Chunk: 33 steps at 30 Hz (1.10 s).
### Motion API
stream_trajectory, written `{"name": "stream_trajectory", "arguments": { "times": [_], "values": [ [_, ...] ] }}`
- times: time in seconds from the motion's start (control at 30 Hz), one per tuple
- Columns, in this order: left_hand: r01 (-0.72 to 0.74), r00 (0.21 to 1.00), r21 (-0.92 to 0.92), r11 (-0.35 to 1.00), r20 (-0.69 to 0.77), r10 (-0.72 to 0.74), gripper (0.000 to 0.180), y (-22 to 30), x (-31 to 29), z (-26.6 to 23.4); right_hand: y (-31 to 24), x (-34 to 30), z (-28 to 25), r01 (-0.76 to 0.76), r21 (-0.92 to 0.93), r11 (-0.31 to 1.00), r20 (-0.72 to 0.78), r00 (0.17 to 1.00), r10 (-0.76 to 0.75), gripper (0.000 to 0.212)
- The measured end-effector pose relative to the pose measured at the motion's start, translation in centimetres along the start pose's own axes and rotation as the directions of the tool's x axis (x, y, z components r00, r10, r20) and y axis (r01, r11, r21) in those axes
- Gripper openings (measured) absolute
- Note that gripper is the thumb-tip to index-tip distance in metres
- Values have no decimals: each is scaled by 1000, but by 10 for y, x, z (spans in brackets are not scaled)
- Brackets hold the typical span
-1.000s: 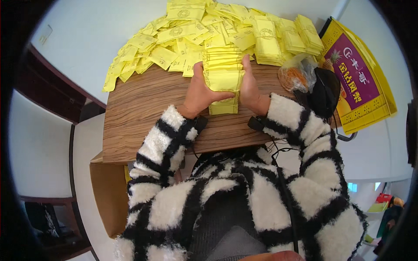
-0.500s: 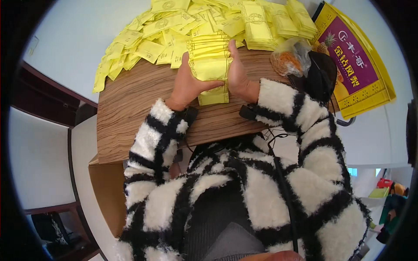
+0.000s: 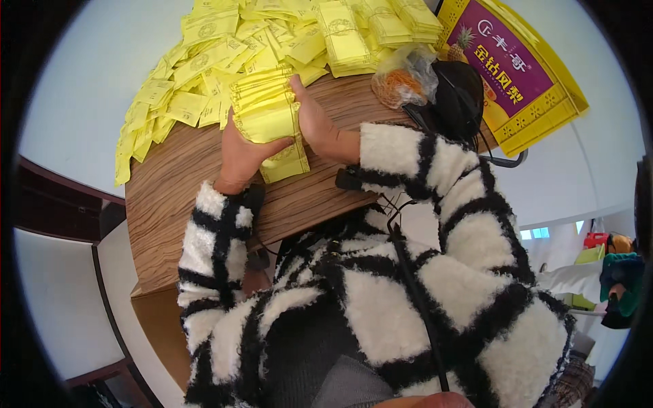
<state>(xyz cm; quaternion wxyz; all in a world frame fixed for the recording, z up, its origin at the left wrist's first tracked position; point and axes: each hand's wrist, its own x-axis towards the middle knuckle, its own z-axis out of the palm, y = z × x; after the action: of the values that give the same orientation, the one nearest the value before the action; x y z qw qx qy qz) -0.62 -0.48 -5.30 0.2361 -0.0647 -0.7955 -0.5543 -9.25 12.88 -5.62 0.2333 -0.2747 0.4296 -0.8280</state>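
Observation:
A thick stack of yellow paper packets [image 3: 271, 124] is held between my two hands above the front part of the table. My left hand [image 3: 243, 155] grips its left side, with the thumb lying across the near face. Along the right edge of the stack, my right hand [image 3: 317, 124] presses with its palm and fingers. The far fingers of both hands are partly hidden behind the packets. Just beyond lies a loose heap of the same yellow packets [image 3: 204, 64]. Neat bundles of packets [image 3: 345, 42] stand to the right of the heap.
A clear plastic bag with something orange-brown inside [image 3: 400, 85] sits right of my hands, against a black object [image 3: 457, 95]. Farther right stands a yellow and purple carton [image 3: 503, 58]. The wood-grain table [image 3: 180, 217] ends in front of me; a cardboard box [image 3: 158, 326] is below its left corner.
The whole view has turned and shifted, so table, packets and hands appear farther left. Both hands keep hold of the packet stack, with little visible change in grip.

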Motion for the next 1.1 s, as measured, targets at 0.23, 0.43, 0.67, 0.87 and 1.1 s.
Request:
{"name": "stream_trajectory", "arguments": {
  "times": [0.23,0.43,0.67,0.87,1.1],
  "values": [
    [6,998,12,1000,-63,-5,80,-3,-4,-9,-50,-12,-57,178,-644,744,198,978,-64,49],
    [53,993,189,981,-117,-32,80,-5,-5,-15,-129,-7,-134,112,-974,197,69,975,-213,29],
    [-19,998,149,989,-53,28,80,-2,-2,-10,-138,-3,-201,200,-945,-260,245,957,-154,17],
    [10,999,82,997,-49,-6,81,-2,-4,-9,-128,4,-206,256,-795,-549,305,952,3,13],
    [11,999,96,995,-53,-6,81,-4,-3,-11,-135,7,-205,282,-812,-512,302,952,45,10]
  ]
}}
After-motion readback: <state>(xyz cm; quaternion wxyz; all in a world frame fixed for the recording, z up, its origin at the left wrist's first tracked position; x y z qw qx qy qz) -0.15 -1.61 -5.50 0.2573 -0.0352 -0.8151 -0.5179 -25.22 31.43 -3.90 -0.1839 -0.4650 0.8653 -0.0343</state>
